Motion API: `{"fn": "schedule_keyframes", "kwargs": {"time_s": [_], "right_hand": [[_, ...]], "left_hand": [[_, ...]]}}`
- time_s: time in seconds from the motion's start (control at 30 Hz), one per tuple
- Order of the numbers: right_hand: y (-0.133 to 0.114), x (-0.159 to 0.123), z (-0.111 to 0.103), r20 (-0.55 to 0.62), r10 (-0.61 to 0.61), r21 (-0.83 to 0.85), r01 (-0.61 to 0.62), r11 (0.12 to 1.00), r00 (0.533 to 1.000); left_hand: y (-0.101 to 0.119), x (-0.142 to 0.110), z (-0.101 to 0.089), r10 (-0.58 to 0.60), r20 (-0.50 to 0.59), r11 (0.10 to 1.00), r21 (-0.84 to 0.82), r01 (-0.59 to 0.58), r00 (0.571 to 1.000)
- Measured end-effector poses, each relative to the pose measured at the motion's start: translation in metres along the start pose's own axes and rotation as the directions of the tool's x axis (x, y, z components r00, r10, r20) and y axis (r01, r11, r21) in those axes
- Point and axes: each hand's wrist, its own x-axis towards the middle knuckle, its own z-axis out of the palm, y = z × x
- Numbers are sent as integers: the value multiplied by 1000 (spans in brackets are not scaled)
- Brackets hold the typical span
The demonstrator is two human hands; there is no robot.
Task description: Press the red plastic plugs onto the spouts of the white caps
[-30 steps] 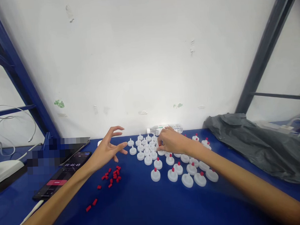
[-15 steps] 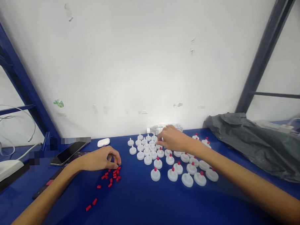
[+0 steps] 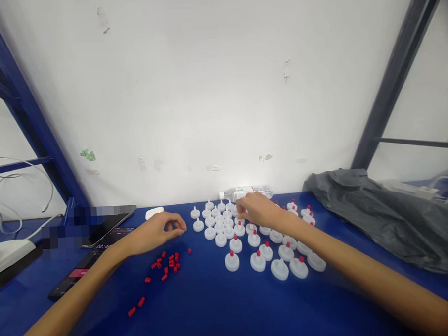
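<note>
Blue tabletop (image 3: 203, 302), red caps (image 3: 171, 263) near left fingers (image 3: 179, 221)

1. White, round lids with bare nozzles (image 3: 209, 233) sit packed together mid-table, nozzles pointing up; another bare one (image 3: 279, 269) lies nearer, to the right.
2. Similar white lids topped with red tips (image 3: 232, 262) spread across the right, also nozzle-up.
3. Small red caps (image 3: 171, 264) lie loose to the left, tipped various ways, two nearest me.
</note>
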Motion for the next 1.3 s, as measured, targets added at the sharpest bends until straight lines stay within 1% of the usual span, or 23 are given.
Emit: {"fn": "schedule_keyframes", "kwargs": {"time_s": [0.13,0.23,0.33,0.5,0.6,0.73,0.83,1.0,1.07,1.13,1.2,1.3], "right_hand": [[-3,-5,-13,-50,0,60,3,998,999],[-10,-7,-21,-94,-21,117,32,993,995],[-21,-8,-23,-124,-59,155,78,985,990],[-42,-14,-21,-213,-183,229,231,946,960],[-55,-17,-21,-210,-238,231,285,931,948],[-66,-20,-22,-225,-273,229,323,918,935],[-68,-20,-20,-242,-286,219,340,915,927],[-68,-21,-18,-276,-247,227,313,922,929],[-67,-20,-17,-294,-269,230,341,911,917],[-64,-19,-16,-317,-318,241,400,884,894],[-61,-18,-16,-334,-365,249,454,855,869],[-58,-17,-16,-327,-428,248,514,821,842]], "left_hand": [[5,1,5,50,-142,999,22,-47,989],[13,2,11,52,-224,999,-1,-53,973],[23,3,19,43,-267,996,-70,-64,963],[40,0,32,34,-323,973,-205,-104,946],[48,-3,39,1,-321,952,-288,-98,947],[56,-6,47,-27,-316,926,-366,-96,948],[59,-8,51,-59,-307,909,-409,-76,950],[62,-8,51,-66,-316,887,-452,-89,946],[64,-8,51,-85,-318,873,-481,-83,944],[64,-7,50,-100,-312,847,-526,-84,945],[64,-7,49,-98,-274,804,-588,-87,957],[64,-8,47,-60,-146,734,-677,-56,987]]}}
